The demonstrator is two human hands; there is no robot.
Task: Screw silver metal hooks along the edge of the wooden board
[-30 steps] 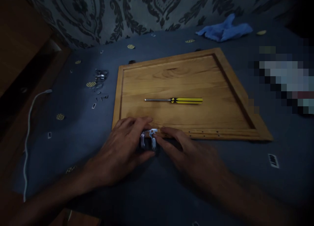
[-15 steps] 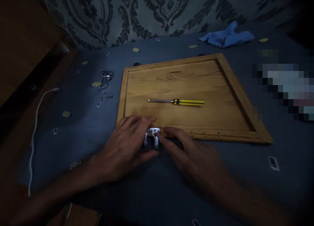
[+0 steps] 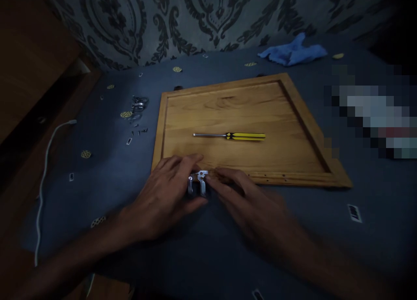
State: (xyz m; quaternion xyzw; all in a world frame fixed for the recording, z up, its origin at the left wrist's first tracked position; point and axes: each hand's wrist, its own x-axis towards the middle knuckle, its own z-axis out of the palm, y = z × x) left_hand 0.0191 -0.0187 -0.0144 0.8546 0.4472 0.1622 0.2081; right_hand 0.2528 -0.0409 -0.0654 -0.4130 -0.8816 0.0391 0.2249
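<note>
A shiny metal cabinet hinge (image 3: 202, 176) sits at the near edge of a framed wooden door panel (image 3: 228, 113), its two arms pointing toward me. My left hand (image 3: 163, 191) curls over the hinge's left side, fingers on the panel edge and thumb below. From the right, the fingertips of my right hand (image 3: 247, 196) close on the hinge's other side; the exact contact is partly hidden. On the panel, beyond both hands, lies a screwdriver (image 3: 230, 136) with a yellow and black handle.
More metal hinges (image 3: 139, 103) and several loose screws (image 3: 139, 131) lie left of the panel on the dark patterned cloth (image 3: 107, 182). A blue rag (image 3: 293, 51) rests at the back. A white cable (image 3: 45, 169) runs along the left, beside wooden furniture (image 3: 32, 74).
My view has shifted slightly, so the panel and its surroundings appear a little further left. Both hands stay at the hinge, which shows at a slightly different angle.
</note>
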